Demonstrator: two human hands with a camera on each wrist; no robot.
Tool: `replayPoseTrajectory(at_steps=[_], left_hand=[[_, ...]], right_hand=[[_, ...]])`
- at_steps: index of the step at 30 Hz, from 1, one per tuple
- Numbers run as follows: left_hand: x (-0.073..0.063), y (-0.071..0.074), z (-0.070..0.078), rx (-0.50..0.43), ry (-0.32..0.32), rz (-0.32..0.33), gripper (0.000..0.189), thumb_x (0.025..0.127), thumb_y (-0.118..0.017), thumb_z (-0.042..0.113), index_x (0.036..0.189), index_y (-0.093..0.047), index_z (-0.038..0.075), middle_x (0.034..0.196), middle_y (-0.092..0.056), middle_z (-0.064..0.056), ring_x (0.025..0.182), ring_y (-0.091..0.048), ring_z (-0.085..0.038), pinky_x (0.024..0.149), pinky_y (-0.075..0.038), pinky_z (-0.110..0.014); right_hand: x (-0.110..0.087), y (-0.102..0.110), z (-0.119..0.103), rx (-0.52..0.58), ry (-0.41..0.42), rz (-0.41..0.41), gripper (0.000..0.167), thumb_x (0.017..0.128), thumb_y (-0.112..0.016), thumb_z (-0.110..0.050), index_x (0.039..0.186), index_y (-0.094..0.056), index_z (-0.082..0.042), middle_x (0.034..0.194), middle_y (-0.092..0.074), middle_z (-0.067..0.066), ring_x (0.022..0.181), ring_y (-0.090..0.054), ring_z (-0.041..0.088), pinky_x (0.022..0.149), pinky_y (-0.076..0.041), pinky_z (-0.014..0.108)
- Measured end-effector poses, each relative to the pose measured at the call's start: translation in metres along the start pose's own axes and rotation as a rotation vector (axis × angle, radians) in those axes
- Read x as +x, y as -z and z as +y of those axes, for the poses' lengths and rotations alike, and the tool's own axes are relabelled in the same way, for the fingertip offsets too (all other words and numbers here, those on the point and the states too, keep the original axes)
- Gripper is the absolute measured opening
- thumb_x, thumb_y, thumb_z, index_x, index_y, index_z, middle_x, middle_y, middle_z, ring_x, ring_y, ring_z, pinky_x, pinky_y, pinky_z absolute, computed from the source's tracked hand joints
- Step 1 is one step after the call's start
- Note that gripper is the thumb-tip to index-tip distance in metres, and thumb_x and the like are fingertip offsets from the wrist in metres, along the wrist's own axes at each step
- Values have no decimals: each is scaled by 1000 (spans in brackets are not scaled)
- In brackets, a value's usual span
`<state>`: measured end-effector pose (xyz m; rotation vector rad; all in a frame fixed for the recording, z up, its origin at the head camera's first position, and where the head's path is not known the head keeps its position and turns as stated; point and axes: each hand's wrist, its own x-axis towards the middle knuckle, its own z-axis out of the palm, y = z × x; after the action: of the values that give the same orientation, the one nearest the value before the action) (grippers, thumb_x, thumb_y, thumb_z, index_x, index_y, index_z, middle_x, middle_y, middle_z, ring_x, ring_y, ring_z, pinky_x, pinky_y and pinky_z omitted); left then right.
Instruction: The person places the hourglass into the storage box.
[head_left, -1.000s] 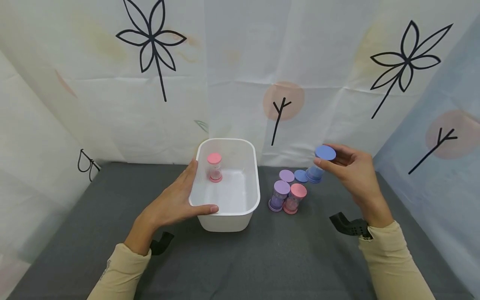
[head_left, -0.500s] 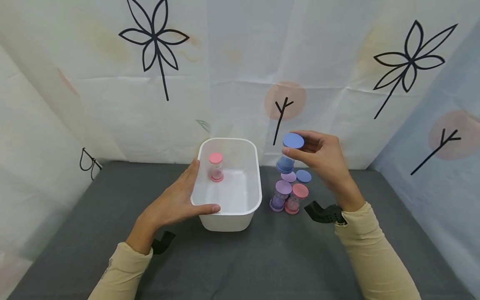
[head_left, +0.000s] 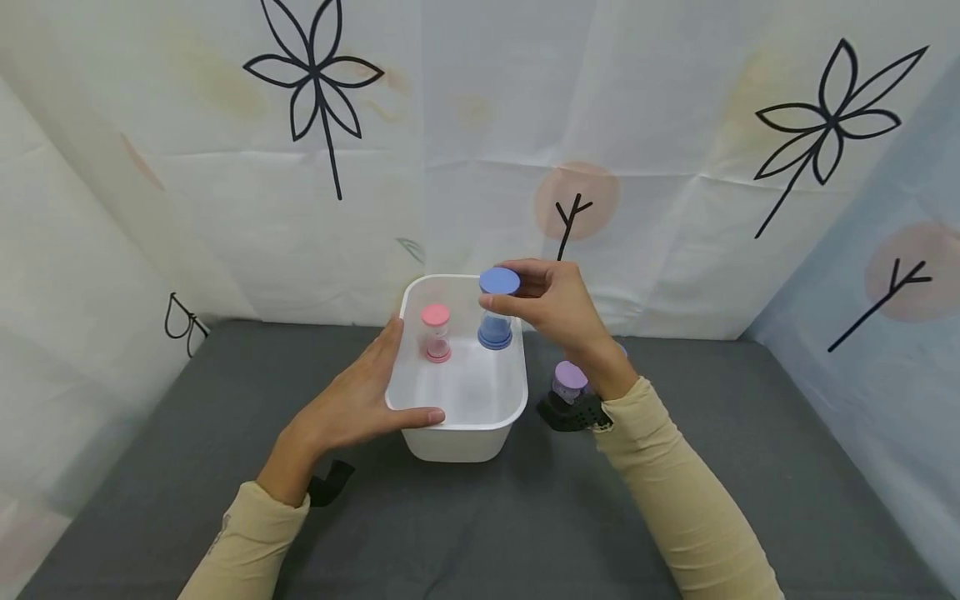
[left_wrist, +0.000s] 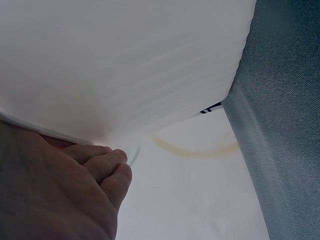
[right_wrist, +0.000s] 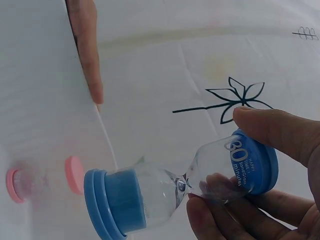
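Observation:
My right hand (head_left: 536,302) pinches the top of a blue-capped sand timer (head_left: 497,310) and holds it upright over the back right of a white plastic tub (head_left: 510,410). In the right wrist view the blue timer (right_wrist: 175,187) hangs from my fingertips (right_wrist: 260,125), clear glass between blue caps. A pink timer (head_left: 436,332) stands inside the tub at the back left. My left hand (head_left: 360,392) holds the tub's left wall, thumb (head_left: 420,416) lying on the front rim. The left wrist view shows the fingers (left_wrist: 100,162) against the tub's white side (left_wrist: 125,65).
A purple-capped timer (head_left: 569,380) stands on the grey cloth (head_left: 750,467) right of the tub, partly hidden by my right wrist. A blue cap edge (head_left: 621,350) peeks out behind the wrist. White sheets with flower prints close in the back and both sides.
My right hand has carried the blue timer leftward from above the group of timers to over the tub. The left hand and the tub have stayed put.

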<state>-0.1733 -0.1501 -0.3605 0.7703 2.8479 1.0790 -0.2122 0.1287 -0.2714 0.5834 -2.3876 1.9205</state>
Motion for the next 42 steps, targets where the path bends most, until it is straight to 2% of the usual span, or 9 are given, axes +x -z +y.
replayPoseTrajectory(at_steps=[6,12,17,21,26,33,42], left_hand=[[0,0,0,-3,-2,0,130,77,-77,68,163,11,25,169,-7,-4,147,-27,-30,107,-38,-61],[-1,1,1,3,21,-15,130,78,-76,69,162,12,24,170,-2,-2,151,-21,-31,110,-35,-61],[-2,1,1,2,24,-18,131,77,-76,70,162,13,24,169,1,1,151,-19,-30,110,-34,-61],[-1,1,0,-4,27,-22,131,77,-76,69,162,13,25,169,1,3,151,-20,-30,110,-35,-61],[-1,1,0,13,26,-25,131,78,-75,71,162,13,23,170,3,2,153,-13,-28,114,-29,-59],[1,1,1,15,-1,-19,130,79,-76,68,162,13,21,169,3,1,153,-12,-27,115,-28,-58],[0,1,1,20,5,-25,130,79,-75,69,162,13,20,169,5,0,154,-12,-28,114,-28,-59]], right_hand=[[15,-25,5,-33,-8,-46,40,84,-84,-11,121,-71,0,108,-75,11,100,-73,22,94,-54,39],[30,-42,7,-33,-25,-68,40,83,-85,-12,119,-72,1,105,-75,10,97,-73,21,91,-54,35],[43,-54,13,-57,-75,-59,41,82,-86,-13,118,-73,0,102,-75,9,94,-71,20,85,-53,33],[50,-63,18,-88,-129,-50,44,82,-87,-16,120,-72,-1,103,-74,7,95,-69,19,85,-53,32],[55,-71,24,-109,-158,-56,45,84,-85,-17,123,-70,1,107,-73,9,99,-69,20,87,-54,32],[56,-75,30,-133,-166,-59,47,83,-86,-17,124,-69,1,106,-74,9,97,-69,19,84,-55,30],[56,-81,40,-209,-137,-128,37,79,-87,-13,111,-74,1,97,-75,11,87,-69,15,74,-53,25]])
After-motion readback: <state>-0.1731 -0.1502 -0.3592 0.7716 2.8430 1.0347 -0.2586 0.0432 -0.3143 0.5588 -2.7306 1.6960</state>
